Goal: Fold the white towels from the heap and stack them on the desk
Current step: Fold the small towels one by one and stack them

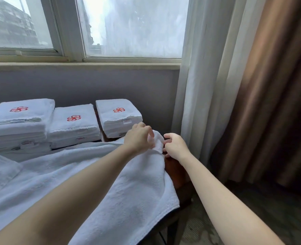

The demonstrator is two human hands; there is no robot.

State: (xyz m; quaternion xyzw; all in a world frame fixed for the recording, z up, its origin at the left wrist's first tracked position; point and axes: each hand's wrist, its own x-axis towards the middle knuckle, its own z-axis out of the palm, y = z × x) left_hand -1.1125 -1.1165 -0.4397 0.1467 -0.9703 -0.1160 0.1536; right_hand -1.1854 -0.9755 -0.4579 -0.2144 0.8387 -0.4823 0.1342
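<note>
A large white towel [86,174] lies spread over the dark wooden desk [177,171], its right edge hanging off the side. My left hand [139,137] and my right hand [174,146] both pinch the towel's bunched far right corner [158,142], close together. Behind them stand three stacks of folded white towels with a red flower logo: a tall left stack [18,124], a middle stack [73,125] and a smaller right stack [118,117].
A grey wall and window sill [82,65] run behind the stacks. A white sheer curtain [201,85] and a brown drape [270,96] hang at the right of the desk. Patterned carpet [208,232] shows below the desk's right edge.
</note>
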